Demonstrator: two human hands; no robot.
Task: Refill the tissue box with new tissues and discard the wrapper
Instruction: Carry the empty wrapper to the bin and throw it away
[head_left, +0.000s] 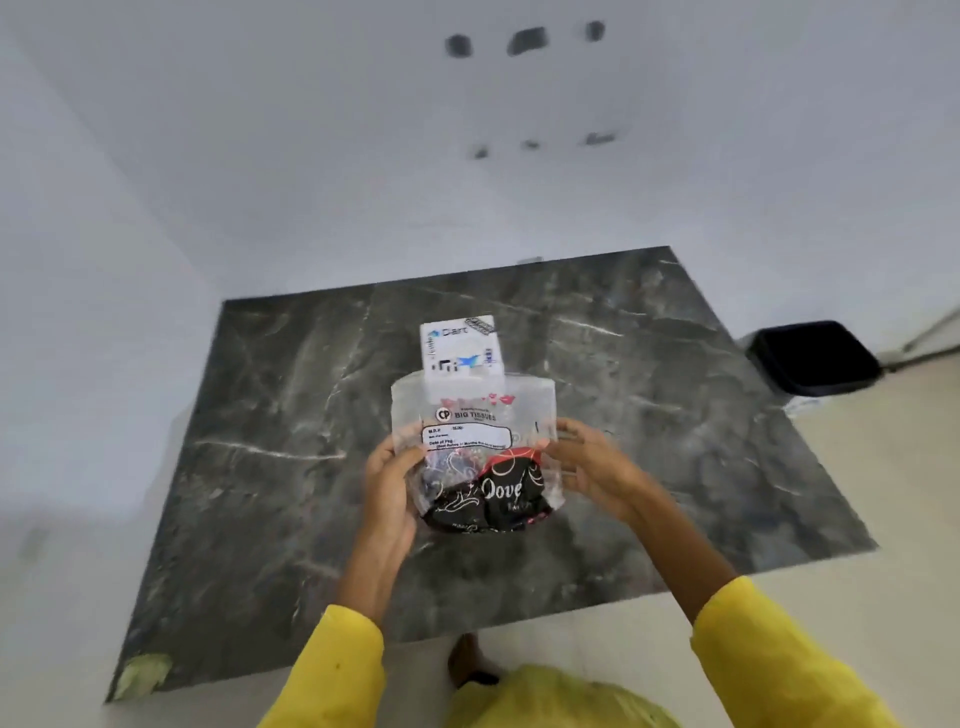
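Observation:
Both my hands hold a clear plastic tissue wrapper (470, 415) printed "BIG TISSUES" above the dark marble table (291, 415). My left hand (392, 483) grips its left edge and my right hand (587, 467) grips its right edge. Seen through or behind the wrapper's lower part is a black and red tissue box (488, 499) with "Dove" lettering; I cannot tell whether it rests on the table or is held. A white block of tissues or small white carton (460, 345) with blue print stands just behind the wrapper's top edge.
A black bin (813, 356) stands on the floor beyond the table's right far corner. White walls close the far and left sides. A torn pale patch (143, 675) marks the table's near left corner. My foot (470, 660) shows below the table's near edge.

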